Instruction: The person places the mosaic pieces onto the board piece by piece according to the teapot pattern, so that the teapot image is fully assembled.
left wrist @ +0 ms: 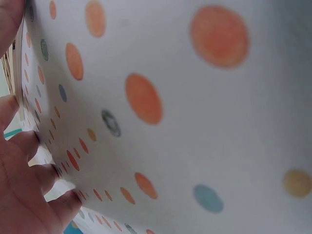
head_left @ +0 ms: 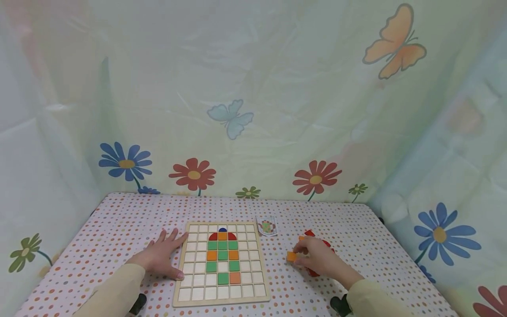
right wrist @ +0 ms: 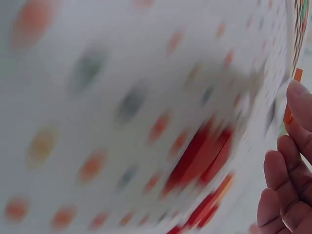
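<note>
A wooden grid board [head_left: 222,303] lies on the dotted tabletop. Green, orange and red pieces and a dark blue half-round [head_left: 222,230] form a figure in its cells. My left hand [head_left: 162,254] rests at the board's left edge, fingers spread, thumb by the lower part of the frame. Right of the board, my right hand [head_left: 318,256] pinches an orange square tile [head_left: 291,256] between thumb and forefinger. The right wrist view shows that tile edge-on, with red pieces [right wrist: 200,161] below the hand. The hand partly hides this loose pile.
A small picture card [head_left: 267,226] lies against the board's upper right corner. More red pieces [head_left: 309,232] and an orange one show around the right hand. Behind the dotted table [head_left: 138,211] hangs a curtain [head_left: 269,145] printed with flowers and butterflies.
</note>
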`<action>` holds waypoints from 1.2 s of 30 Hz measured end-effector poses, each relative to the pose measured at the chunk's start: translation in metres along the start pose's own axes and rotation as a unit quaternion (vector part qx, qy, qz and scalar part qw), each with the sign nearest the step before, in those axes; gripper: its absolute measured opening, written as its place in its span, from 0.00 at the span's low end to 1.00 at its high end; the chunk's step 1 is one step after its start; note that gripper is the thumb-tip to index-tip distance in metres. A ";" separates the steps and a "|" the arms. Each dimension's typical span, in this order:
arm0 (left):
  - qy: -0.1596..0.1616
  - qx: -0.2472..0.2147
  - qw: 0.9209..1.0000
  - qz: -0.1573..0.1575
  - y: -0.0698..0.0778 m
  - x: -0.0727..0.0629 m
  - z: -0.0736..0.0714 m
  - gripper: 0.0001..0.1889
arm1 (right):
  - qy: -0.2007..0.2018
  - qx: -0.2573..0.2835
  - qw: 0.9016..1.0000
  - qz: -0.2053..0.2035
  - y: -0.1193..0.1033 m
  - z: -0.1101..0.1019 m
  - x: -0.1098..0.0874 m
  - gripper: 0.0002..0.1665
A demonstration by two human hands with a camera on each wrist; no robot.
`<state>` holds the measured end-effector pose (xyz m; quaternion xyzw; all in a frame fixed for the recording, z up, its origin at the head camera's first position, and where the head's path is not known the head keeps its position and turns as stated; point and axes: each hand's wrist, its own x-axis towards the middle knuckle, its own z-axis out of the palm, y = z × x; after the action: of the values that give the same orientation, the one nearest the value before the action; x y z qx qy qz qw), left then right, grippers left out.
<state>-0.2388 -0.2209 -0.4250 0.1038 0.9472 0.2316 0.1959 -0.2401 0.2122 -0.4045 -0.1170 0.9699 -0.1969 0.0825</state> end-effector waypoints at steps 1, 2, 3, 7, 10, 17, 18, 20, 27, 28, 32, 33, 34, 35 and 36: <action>-0.001 -0.001 1.000 0.001 0.000 0.000 0.000 0.61 | -0.004 0.001 1.000 -0.016 -0.006 0.003 0.001 0.09; -0.001 0.000 1.000 0.002 0.000 0.000 0.000 0.61 | -0.009 0.002 1.000 -0.030 -0.012 0.005 0.002 0.09; -0.001 -0.001 1.000 0.001 0.000 0.000 0.000 0.61 | -0.016 0.003 0.999 -0.042 -0.017 0.008 0.003 0.09; 0.005 0.002 1.000 0.003 0.002 -0.002 0.000 0.59 | -0.043 0.014 0.996 -0.077 -0.041 0.019 0.008 0.08; 0.007 0.007 1.000 0.004 0.002 -0.002 0.001 0.59 | -0.060 0.018 0.994 -0.094 -0.058 0.026 0.012 0.09; 0.006 0.000 1.000 0.001 0.003 -0.001 0.001 0.60 | -0.079 0.015 0.987 -0.136 -0.092 0.038 0.015 0.09; 0.006 0.000 1.000 0.001 0.003 -0.001 0.000 0.60 | -0.081 0.013 0.986 -0.143 -0.096 0.040 0.015 0.08; 0.007 -0.001 1.000 0.001 0.003 -0.001 0.000 0.60 | -0.082 0.004 0.984 -0.156 -0.104 0.043 0.017 0.08; 0.008 -0.003 1.000 0.000 0.002 0.000 0.001 0.60 | -0.077 -0.043 0.976 -0.198 -0.130 0.055 0.020 0.09; 0.008 -0.003 1.000 0.000 0.002 0.000 0.001 0.60 | -0.077 -0.051 0.975 -0.204 -0.134 0.056 0.020 0.09; 0.008 -0.004 1.000 -0.002 0.003 -0.001 0.000 0.60 | -0.074 -0.084 0.968 -0.224 -0.147 0.063 0.022 0.10; 0.009 -0.004 1.000 -0.004 0.003 -0.001 0.000 0.60 | -0.073 -0.094 0.967 -0.225 -0.150 0.065 0.022 0.10; 0.009 -0.004 1.000 -0.005 0.003 -0.002 0.000 0.60 | -0.070 -0.104 0.966 -0.227 -0.153 0.066 0.022 0.09; 0.009 -0.004 1.000 -0.007 0.004 -0.002 0.000 0.60 | -0.066 -0.114 0.965 -0.229 -0.156 0.068 0.022 0.09; 0.009 -0.004 1.000 -0.008 0.004 -0.002 0.000 0.60 | -0.062 -0.125 0.963 -0.230 -0.158 0.070 0.022 0.09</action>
<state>-0.2363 -0.2179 -0.4222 0.0931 0.9488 0.2347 0.1899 -0.2161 0.0397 -0.4067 -0.3587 0.9266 -0.0799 0.0794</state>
